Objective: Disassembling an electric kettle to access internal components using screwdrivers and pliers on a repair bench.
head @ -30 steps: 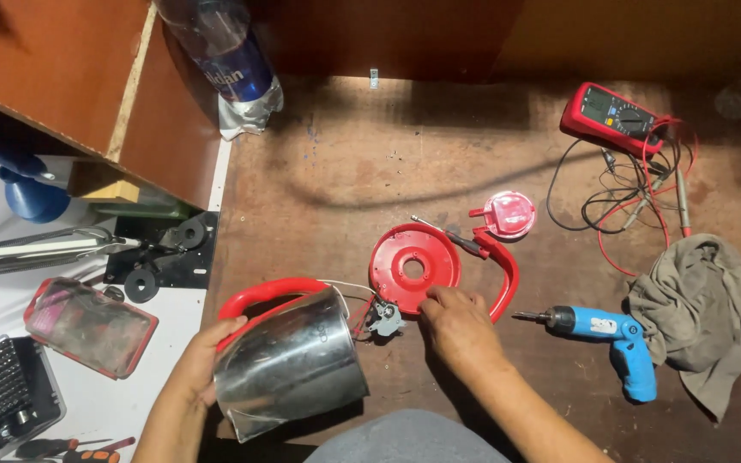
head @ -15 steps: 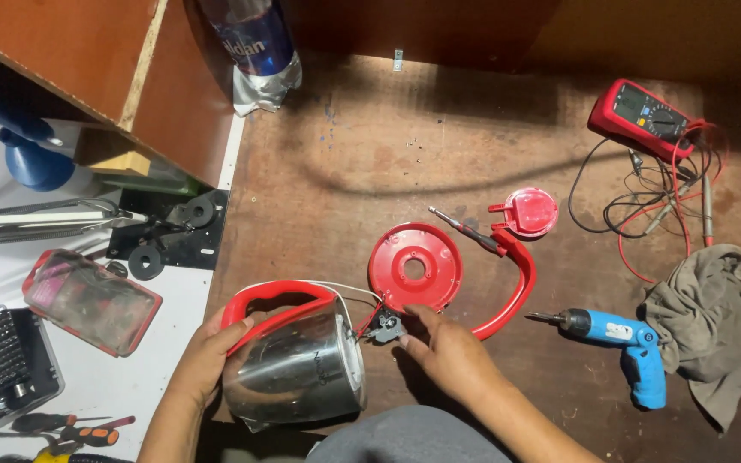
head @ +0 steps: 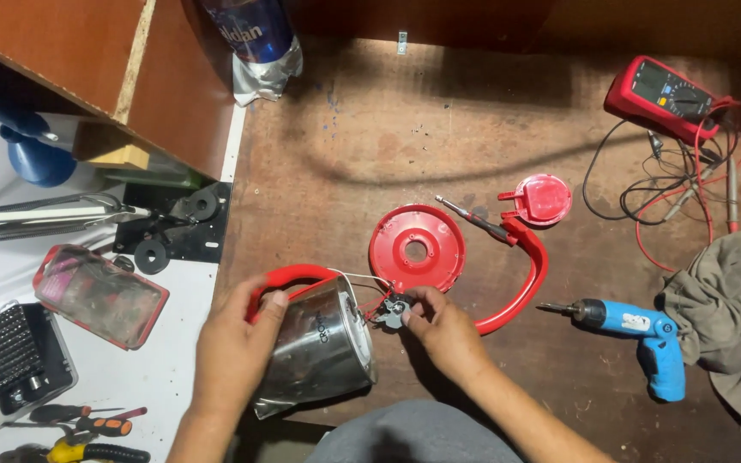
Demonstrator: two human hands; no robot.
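A steel kettle body (head: pixel 319 351) with a red rim lies on its side at the near edge of the brown table. My left hand (head: pixel 237 343) grips its left side. My right hand (head: pixel 439 330) pinches a small grey switch part (head: pixel 394 313) that hangs by thin wires from the kettle's open base. Just beyond lie a round red base cover (head: pixel 416 249), a curved red handle piece (head: pixel 525 274), a small red lid (head: pixel 544 199) and a screwdriver (head: pixel 476 221).
A blue electric screwdriver (head: pixel 632 330) and a grey rag (head: pixel 731 309) lie to the right. A red multimeter (head: pixel 666 96) with tangled leads sits at the back right. A plastic bottle (head: pixel 255 43) stands at the back. Left are a bit set (head: pixel 10 364), a red case (head: pixel 100 296) and pliers (head: pixel 87 450).
The kettle body has turned and shifted slightly toward me under my left hand. My right hand has moved left onto the wired switch part at the kettle's base.
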